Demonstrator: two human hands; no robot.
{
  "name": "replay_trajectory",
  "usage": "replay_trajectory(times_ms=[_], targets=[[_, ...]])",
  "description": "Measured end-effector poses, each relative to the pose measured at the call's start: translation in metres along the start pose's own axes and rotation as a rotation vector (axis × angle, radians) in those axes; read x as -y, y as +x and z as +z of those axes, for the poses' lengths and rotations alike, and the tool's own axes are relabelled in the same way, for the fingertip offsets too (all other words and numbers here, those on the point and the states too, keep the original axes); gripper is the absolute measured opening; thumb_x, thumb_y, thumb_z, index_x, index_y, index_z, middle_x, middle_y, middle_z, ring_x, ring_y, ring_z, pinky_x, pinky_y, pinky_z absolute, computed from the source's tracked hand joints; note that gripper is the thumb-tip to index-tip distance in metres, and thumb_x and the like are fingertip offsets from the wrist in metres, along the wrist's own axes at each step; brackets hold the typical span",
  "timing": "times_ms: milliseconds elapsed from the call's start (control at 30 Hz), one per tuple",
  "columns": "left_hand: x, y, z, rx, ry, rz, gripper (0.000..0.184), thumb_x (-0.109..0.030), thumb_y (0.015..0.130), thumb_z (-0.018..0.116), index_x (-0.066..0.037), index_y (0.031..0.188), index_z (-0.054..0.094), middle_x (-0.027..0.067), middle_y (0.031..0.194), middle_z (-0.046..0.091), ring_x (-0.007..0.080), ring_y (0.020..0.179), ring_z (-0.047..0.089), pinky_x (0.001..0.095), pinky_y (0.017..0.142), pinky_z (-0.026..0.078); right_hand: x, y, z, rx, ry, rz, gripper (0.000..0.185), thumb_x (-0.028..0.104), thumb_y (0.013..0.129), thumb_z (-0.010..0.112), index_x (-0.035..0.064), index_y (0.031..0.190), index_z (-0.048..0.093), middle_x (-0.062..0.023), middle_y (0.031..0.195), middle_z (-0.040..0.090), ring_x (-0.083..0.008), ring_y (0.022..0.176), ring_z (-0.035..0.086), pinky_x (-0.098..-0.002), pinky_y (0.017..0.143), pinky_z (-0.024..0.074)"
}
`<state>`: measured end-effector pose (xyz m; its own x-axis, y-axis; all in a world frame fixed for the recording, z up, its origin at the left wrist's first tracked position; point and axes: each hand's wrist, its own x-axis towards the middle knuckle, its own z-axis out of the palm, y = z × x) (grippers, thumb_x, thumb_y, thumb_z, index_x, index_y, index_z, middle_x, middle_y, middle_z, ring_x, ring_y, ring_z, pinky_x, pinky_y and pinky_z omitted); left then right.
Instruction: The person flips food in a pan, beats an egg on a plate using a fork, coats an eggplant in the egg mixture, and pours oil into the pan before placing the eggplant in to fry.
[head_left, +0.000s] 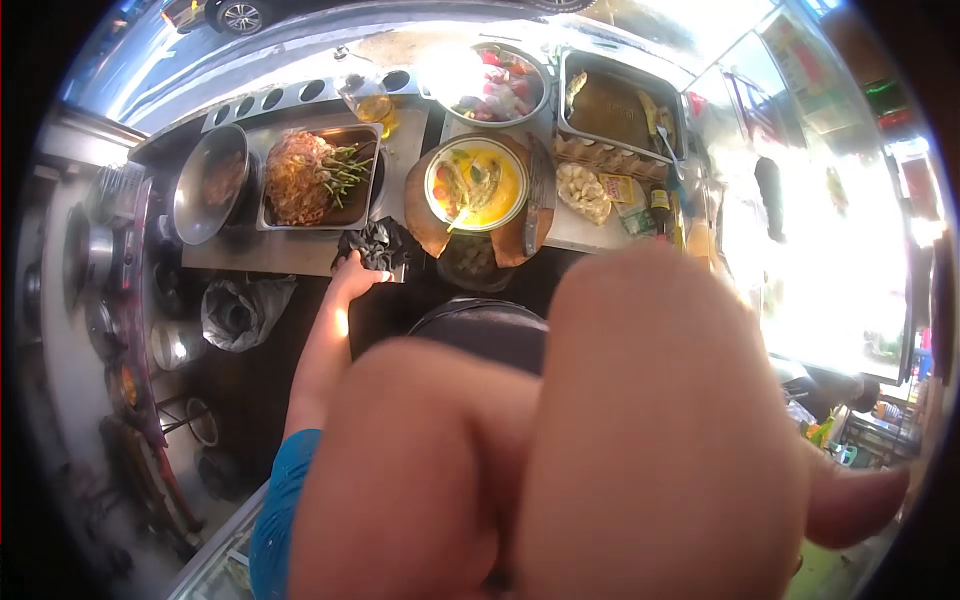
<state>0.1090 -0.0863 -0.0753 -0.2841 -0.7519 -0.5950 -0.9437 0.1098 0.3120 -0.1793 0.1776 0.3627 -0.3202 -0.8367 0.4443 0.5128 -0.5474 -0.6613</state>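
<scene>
My left hand (pixel 362 278) reaches to the counter's front edge, its fingers closed on a crumpled black cloth (pixel 375 245). Very close to the camera, my right hand (pixel 610 440) fills the lower middle as large blurred fingers; what it touches, if anything, is hidden. Beyond the left hand lies a metal tray (pixel 318 226) of shredded brown food (pixel 298 180) and green stalks (pixel 345 172). To the right, a bowl (pixel 520 205) of yellow liquid with pieces of food and a utensil in it rests on a wooden board (pixel 427 228). A knife (pixel 537 190) lies on the board's right side.
A pan (pixel 215 195) sits at far left, near an oil container (pixel 370 105). Behind are a bowl of meat pieces (pixel 500 95) and a deep tray (pixel 615 110). Bagged garlic (pixel 583 193) and a dark bottle (pixel 660 212) stand right. A bag-lined bin (pixel 240 312) is below.
</scene>
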Motion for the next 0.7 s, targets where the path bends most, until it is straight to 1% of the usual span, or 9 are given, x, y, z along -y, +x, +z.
replay_trajectory(times_ms=[200,267,333,367,467,567,600,633,700], targets=[[0.000,0.000,-0.001,0.007,-0.027,0.009,0.117,-0.057,0.063,0.090,0.001,0.153,0.043,0.0377,0.157,0.038,0.0521,0.151,0.032,0.0527,0.126,0.027,0.001,0.013,0.001,-0.055,0.024,-0.032,0.069,0.067,0.087,0.071,0.0214,0.136,0.055,-0.0094,0.143,0.054,-0.0263,0.105,0.057,-0.0414,0.084,0.0480],[0.002,0.002,-0.003,0.032,-0.029,0.018,0.118,-0.057,0.062,0.090,0.001,0.154,0.043,0.0380,0.158,0.037,0.0530,0.151,0.031,0.0530,0.126,0.027,0.023,0.025,-0.010,-0.120,0.024,-0.143,0.067,0.066,0.087,0.072,0.0218,0.134,0.057,-0.0089,0.143,0.054,-0.0262,0.105,0.057,-0.0412,0.083,0.0479],[0.003,0.004,-0.003,0.052,-0.035,0.018,0.120,-0.058,0.060,0.090,0.000,0.154,0.043,0.0383,0.159,0.035,0.0538,0.151,0.031,0.0533,0.126,0.027,0.080,0.052,-0.044,0.300,-0.095,-0.438,0.081,0.074,0.089,0.064,0.0205,0.149,0.055,-0.0077,0.148,0.051,-0.0326,0.129,0.051,-0.0509,0.099,0.0454],[0.003,0.005,-0.003,0.045,-0.033,0.014,0.121,-0.058,0.060,0.090,-0.001,0.155,0.042,0.0384,0.159,0.035,0.0543,0.151,0.030,0.0535,0.126,0.027,0.099,0.060,-0.052,0.414,-0.167,-0.507,0.080,0.074,0.089,0.064,0.0202,0.148,0.055,-0.0078,0.147,0.052,-0.0324,0.128,0.052,-0.0506,0.099,0.0456],[-0.001,0.001,-0.005,0.040,-0.020,-0.004,0.123,-0.058,0.060,0.090,-0.002,0.157,0.040,0.0381,0.160,0.033,0.0541,0.151,0.030,0.0548,0.125,0.028,0.119,0.074,-0.046,0.554,-0.412,-0.468,0.078,0.071,0.089,0.065,0.0192,0.147,0.056,-0.0080,0.144,0.053,-0.0320,0.127,0.053,-0.0499,0.098,0.0463],[0.007,0.010,0.001,0.068,-0.063,-0.003,0.125,-0.058,0.059,0.090,-0.003,0.159,0.038,0.0378,0.161,0.033,0.0539,0.151,0.030,0.0543,0.125,0.029,0.113,0.082,-0.034,0.634,-0.610,-0.407,0.075,0.068,0.090,0.066,0.0182,0.145,0.057,-0.0082,0.142,0.054,-0.0315,0.125,0.054,-0.0492,0.098,0.0470],[0.004,0.006,-0.001,0.065,-0.045,0.006,0.127,-0.059,0.060,0.090,-0.004,0.161,0.035,0.0374,0.161,0.032,0.0532,0.152,0.028,0.0535,0.126,0.028,0.110,0.083,-0.031,0.656,-0.653,-0.393,0.074,0.067,0.090,0.067,0.0178,0.145,0.057,-0.0083,0.141,0.055,-0.0314,0.125,0.054,-0.0490,0.097,0.0473],[-0.005,-0.002,-0.006,0.054,-0.010,-0.033,0.129,-0.059,0.061,0.089,-0.003,0.162,0.032,0.0373,0.162,0.031,0.0526,0.153,0.027,0.0529,0.127,0.027,0.109,0.085,-0.029,0.669,-0.684,-0.385,0.073,0.066,0.090,0.067,0.0175,0.144,0.057,-0.0083,0.140,0.055,-0.0312,0.124,0.055,-0.0488,0.097,0.0475],[-0.001,0.004,-0.003,0.049,0.004,-0.023,0.130,-0.059,0.062,0.088,0.000,0.162,0.031,0.0374,0.162,0.031,0.0524,0.153,0.027,0.0527,0.127,0.026,0.109,0.085,-0.025,0.690,-0.746,-0.370,0.072,0.064,0.090,0.068,0.0169,0.143,0.057,-0.0085,0.138,0.056,-0.0309,0.123,0.056,-0.0483,0.097,0.0480]])
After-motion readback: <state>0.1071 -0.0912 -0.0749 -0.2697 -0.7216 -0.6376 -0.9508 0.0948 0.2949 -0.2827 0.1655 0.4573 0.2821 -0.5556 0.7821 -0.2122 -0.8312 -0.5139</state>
